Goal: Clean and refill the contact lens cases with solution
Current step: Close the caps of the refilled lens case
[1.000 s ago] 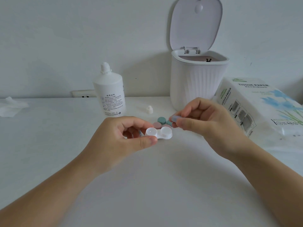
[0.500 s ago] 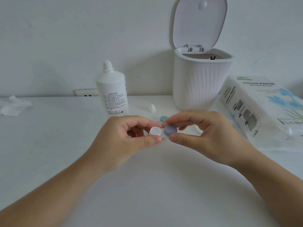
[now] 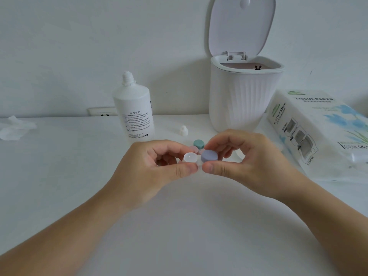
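Your left hand [image 3: 151, 168] pinching white lens case [image 3: 190, 157] between thumb and fingers, your right hand [image 3: 247, 158] gripping purple cap [image 3: 209, 155] at fingertips, caps touching.

Left hand [image 3: 147, 168] pinches lens case [image 3: 190, 157]; right hand [image 3: 249, 156] pinches purple cap [image 3: 209, 155].

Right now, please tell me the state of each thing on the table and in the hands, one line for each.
solution bottle: upright, uncapped
bottle cap: off, standing on the table
bin: lid up
lens case: held by left hand, left well open
purple cap: pinched by right hand, over the right well
green cap: lying on the table
tissue pack: lying flat
crumpled tissue: lying loose
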### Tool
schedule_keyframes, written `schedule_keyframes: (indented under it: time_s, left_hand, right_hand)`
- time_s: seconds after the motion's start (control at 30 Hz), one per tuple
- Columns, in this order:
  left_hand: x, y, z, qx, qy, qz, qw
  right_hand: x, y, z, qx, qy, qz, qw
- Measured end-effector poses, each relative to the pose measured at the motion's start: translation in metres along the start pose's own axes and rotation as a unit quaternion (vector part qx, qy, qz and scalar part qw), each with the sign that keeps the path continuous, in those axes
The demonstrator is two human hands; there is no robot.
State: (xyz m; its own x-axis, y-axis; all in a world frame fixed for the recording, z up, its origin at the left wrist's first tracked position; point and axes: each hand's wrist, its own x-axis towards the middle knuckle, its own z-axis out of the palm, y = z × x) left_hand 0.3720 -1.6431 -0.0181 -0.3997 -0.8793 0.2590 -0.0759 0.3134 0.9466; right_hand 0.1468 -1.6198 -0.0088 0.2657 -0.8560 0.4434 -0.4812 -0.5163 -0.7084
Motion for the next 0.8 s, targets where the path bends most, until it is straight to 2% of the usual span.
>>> schedule_keyframes:
  time_s: [0.13, 0.5, 0.6, 0.8]
  left_hand:
    - [0.0, 0.003, -0.001, -0.013, 0.008, -0.006, 1.0]
    - [-0.001, 0.008, -0.001, -0.021, -0.004, -0.026, 0.999]
    - [-0.001, 0.009, 0.0, -0.025, -0.001, -0.024, 0.999]
    - [-0.001, 0.009, 0.001, -0.029, -0.002, -0.016, 0.999]
  right_hand:
    - [-0.001, 0.001, -0.003, 0.019, -0.002, 0.01, 1.0]
    - [-0.001, -0.001, -0.014, 0.0, -0.086, -0.001, 0.996]
    - [-0.002, -0.001, -0.014, 0.002, -0.081, -0.002, 0.997]
    - [-0.003, -0.003, -0.008, 0.015, -0.022, 0.004, 1.0]
